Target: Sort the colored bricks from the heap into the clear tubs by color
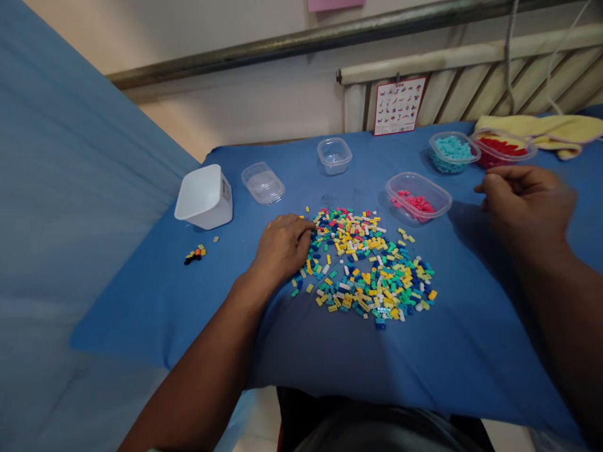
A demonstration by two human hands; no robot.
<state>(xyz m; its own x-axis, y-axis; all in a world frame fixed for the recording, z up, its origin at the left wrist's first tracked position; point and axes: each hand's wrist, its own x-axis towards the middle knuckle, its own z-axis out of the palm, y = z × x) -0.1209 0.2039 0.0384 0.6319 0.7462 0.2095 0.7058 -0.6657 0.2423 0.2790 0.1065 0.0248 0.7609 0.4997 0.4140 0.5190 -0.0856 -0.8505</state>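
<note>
A heap of small coloured bricks (365,263) in yellow, green, blue, white and pink lies on the blue cloth (330,351). My left hand (282,245) rests at the heap's left edge, fingers curled and pinched among the bricks. My right hand (525,204) hovers to the right, slightly blurred, fingers curled in, just right of a clear tub of pink bricks (418,198). What either hand holds is too small to make out.
A tub of cyan bricks (453,152) and one of red bricks (504,149) stand at the back right by a yellow cloth (556,130). An empty clear tub (334,155), a lid (262,182) and a white box (205,196) stand at back left. A few stray bricks (195,254) lie left.
</note>
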